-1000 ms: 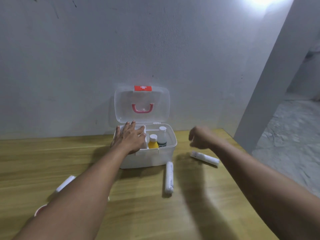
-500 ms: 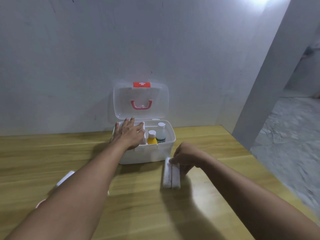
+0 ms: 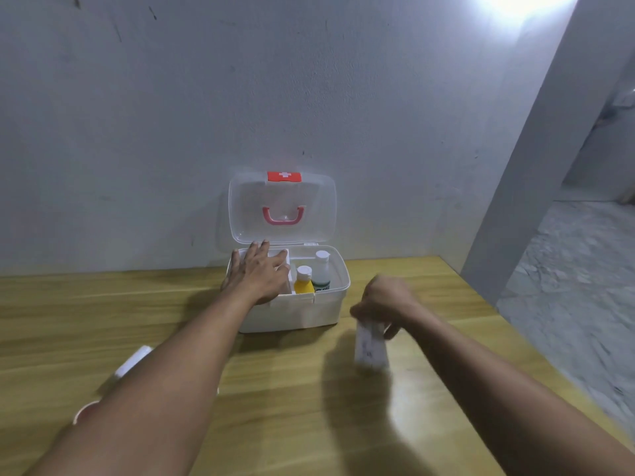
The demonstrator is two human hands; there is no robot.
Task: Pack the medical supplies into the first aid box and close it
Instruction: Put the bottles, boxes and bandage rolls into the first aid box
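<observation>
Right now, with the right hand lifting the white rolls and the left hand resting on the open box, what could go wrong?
1. The right hand pinches the blurred white rolls by their top end only; they might slip.
2. The left hand covers the left compartment of the white plastic first aid box, possibly blocking the drop.
3. The yellow bottle and clear bottle stand upright; a careless drop could topple them.

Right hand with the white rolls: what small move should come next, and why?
Probably carry the right hand left and up over the open first aid box to drop in the white rolls. It grips them, blurred, just off the table, to the right of the box; the lid stands open and the left hand rests on the box's left side.
</observation>
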